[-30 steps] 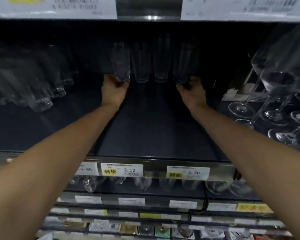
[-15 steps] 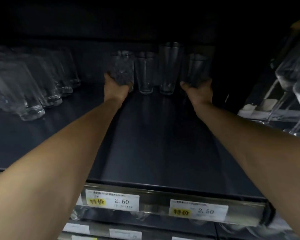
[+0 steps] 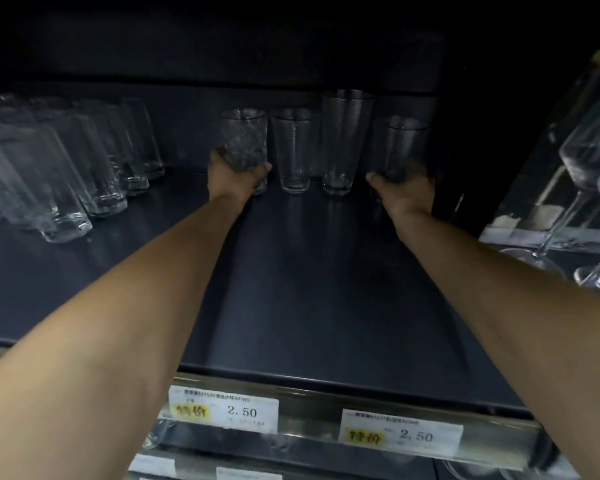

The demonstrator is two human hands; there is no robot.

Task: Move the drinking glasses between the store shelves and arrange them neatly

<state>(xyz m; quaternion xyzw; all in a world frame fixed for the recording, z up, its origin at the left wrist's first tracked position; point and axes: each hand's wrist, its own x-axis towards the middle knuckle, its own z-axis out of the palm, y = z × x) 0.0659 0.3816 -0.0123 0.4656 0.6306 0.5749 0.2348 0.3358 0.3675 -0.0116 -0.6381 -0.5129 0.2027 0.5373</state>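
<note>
Our left hand [image 3: 234, 178] grips the patterned glass [image 3: 245, 140] and our right hand [image 3: 404, 194] the plain glass [image 3: 400, 147], two glasses [image 3: 293, 150] standing between them, so we judge the arranging barely half done.

Four drinking glasses [image 3: 293, 150] stand far, two price labels [image 3: 223, 412] hang near, at least two stemmed glasses [image 3: 589, 147] show right; the left tumblers [image 3: 66, 188] are too blurred to count
</note>
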